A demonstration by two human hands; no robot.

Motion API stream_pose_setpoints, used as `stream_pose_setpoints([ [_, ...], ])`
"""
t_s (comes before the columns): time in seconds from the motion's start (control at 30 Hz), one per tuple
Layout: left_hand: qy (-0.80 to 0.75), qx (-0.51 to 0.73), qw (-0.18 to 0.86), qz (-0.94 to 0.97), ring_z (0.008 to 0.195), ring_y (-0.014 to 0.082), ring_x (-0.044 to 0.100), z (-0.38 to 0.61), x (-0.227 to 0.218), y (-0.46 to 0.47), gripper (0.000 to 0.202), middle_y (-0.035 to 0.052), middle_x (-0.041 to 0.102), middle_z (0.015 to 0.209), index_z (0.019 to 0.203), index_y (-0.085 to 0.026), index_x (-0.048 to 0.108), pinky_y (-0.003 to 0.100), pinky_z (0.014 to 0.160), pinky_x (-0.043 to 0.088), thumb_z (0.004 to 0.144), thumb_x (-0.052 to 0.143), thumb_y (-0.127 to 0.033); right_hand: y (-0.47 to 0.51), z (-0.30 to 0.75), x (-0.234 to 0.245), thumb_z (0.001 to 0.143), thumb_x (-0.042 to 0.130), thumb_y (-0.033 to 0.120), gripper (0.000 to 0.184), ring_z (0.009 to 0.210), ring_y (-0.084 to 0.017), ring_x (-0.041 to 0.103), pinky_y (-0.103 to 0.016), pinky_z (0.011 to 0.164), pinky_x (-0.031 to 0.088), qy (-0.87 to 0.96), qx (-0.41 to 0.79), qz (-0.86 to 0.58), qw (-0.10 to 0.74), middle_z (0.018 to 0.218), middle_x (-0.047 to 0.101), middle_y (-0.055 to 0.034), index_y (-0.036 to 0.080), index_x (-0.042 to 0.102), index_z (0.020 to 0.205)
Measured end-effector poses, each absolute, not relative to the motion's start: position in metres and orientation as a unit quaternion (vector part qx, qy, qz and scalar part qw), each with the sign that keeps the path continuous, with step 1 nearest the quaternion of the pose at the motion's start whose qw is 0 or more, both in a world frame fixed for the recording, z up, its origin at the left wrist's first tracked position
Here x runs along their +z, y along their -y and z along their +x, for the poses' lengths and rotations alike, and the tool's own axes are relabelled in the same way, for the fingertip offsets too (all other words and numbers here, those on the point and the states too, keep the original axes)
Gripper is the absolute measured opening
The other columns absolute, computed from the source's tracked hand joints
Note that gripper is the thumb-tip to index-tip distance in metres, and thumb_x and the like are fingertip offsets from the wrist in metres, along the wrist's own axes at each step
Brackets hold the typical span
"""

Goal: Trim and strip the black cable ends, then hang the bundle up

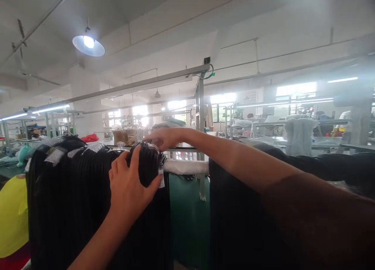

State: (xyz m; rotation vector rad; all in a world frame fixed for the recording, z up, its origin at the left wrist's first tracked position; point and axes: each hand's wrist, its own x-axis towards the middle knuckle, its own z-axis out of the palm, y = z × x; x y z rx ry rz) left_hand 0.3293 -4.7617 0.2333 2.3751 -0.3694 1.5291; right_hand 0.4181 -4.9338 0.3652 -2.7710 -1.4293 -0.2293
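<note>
Many black garments [84, 192] hang folded over a rail wrapped in white padding [186, 167]. My left hand [131, 182] clasps the near side of the end bundle of black garments [148, 162], thumb on its right and fingers spread over its left. Over the top of the same bundle reaches my right hand [165, 138], its fingers bent down on the far side and partly hidden. A small white tag [161, 179] hangs by my left thumb. Right of the bare stretch of rail, more black cloth [234, 215] hangs below my right forearm.
A metal post [200, 106] stands behind the rail, carrying a long overhead beam [131, 84]. At the left edge is a person in a yellow top [14, 215]. A dark green surface [189, 207] shows below the rail. White cloth [300, 135] hangs farther back at right.
</note>
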Motion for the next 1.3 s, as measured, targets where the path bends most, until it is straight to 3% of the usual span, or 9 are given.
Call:
stream_pose_setpoints([
  [0.17,0.165,0.544,0.107,0.816,0.108,0.036,0.041,0.34,0.244,4.764,0.059,0.0175,0.044,0.126,0.129,-0.02,0.048,0.051,0.088,0.041,0.075,0.055,-0.043,4.943,0.413,0.352,0.076,0.057,0.012,0.061,0.08,-0.012,0.059,-0.027,0.075,0.046,0.495,-0.157,-0.855,0.007,0.102,0.065,-0.0077,0.015,0.039,0.133],
  [0.3,0.196,0.55,0.127,0.802,0.106,0.0334,0.045,0.348,0.247,4.759,0.052,0.0123,0.047,0.126,0.123,-0.025,0.054,0.048,0.088,0.042,0.073,0.058,-0.037,4.946,0.41,0.338,0.083,0.048,0.011,0.048,0.075,-0.012,0.055,-0.025,0.065,0.041,0.491,-0.244,-0.835,-0.047,0.095,0.064,-0.006,0.016,0.04,0.129],
  [0.47,0.223,0.542,0.183,0.789,0.108,0.0301,0.049,0.355,0.252,4.753,0.047,0.0071,0.052,0.125,0.12,-0.029,0.055,0.046,0.089,0.042,0.073,0.059,-0.034,4.937,0.413,0.336,0.08,0.047,0.011,0.038,0.074,-0.014,0.051,-0.025,0.059,0.033,0.463,-0.308,-0.822,-0.12,0.09,0.062,-0.0047,0.018,0.049,0.118],
  [0.6,0.225,0.553,0.208,0.774,0.106,0.028,0.053,0.358,0.264,4.745,0.048,0.0047,0.06,0.119,0.119,-0.027,0.055,0.045,0.092,0.041,0.071,0.061,-0.032,4.923,0.423,0.345,0.078,0.05,0.011,0.036,0.072,-0.012,0.051,-0.024,0.06,0.033,0.471,-0.318,-0.818,-0.088,0.085,0.062,-0.0022,0.019,0.053,0.114],
  [0.8,0.208,0.528,0.217,0.795,0.076,0.019,0.061,0.374,0.29,4.705,0.051,-0.0002,0.068,0.098,0.117,-0.03,0.057,0.036,0.075,0.049,0.067,0.066,-0.034,4.893,0.42,0.364,0.078,0.053,0.007,0.028,0.066,-0.011,0.05,-0.025,0.062,0.036,0.481,-0.265,-0.831,-0.093,0.074,0.06,-0.002,0.014,0.059,0.104],
  [0.9,0.205,0.516,0.189,0.81,0.069,0.0145,0.06,0.383,0.296,4.677,0.04,-0.0046,0.067,0.089,0.107,-0.027,0.064,0.032,0.066,0.048,0.072,0.062,-0.044,4.89,0.408,0.359,0.081,0.047,0.004,0.028,0.072,-0.012,0.051,-0.027,0.068,0.038,0.452,-0.278,-0.847,-0.045,0.078,0.06,-0.0032,0.013,0.057,0.105],
  [1.03,0.203,0.524,0.162,0.811,0.091,0.0193,0.059,0.379,0.293,4.663,0.035,-0.0052,0.066,0.097,0.104,-0.025,0.065,0.039,0.08,0.046,0.08,0.053,-0.047,4.916,0.385,0.351,0.081,0.042,0.003,0.031,0.079,-0.012,0.053,-0.029,0.075,0.04,0.457,-0.209,-0.864,0.021,0.085,0.061,-0.0042,0.012,0.056,0.107],
  [1.17,0.187,0.573,0.134,0.786,0.109,0.0244,0.051,0.351,0.273,4.688,0.032,-0.0031,0.062,0.107,0.113,-0.026,0.06,0.047,0.098,0.034,0.083,0.052,-0.034,4.944,0.366,0.343,0.073,0.051,0.006,0.045,0.095,-0.017,0.052,-0.033,0.082,0.041,0.516,-0.106,-0.85,-0.019,0.111,0.057,-0.0056,0.018,0.05,0.116],
  [1.3,0.262,0.628,0.187,0.708,0.096,0.02,0.058,0.321,0.23,4.725,0.027,0.001,0.066,0.099,0.101,-0.024,0.065,0.041,0.093,0.04,0.076,0.06,-0.017,4.94,0.363,0.321,0.07,0.059,0.01,0.061,0.104,-0.022,0.046,-0.035,0.081,0.043,0.493,-0.183,-0.847,-0.077,0.123,0.047,-0.0114,0.016,0.037,0.127],
])
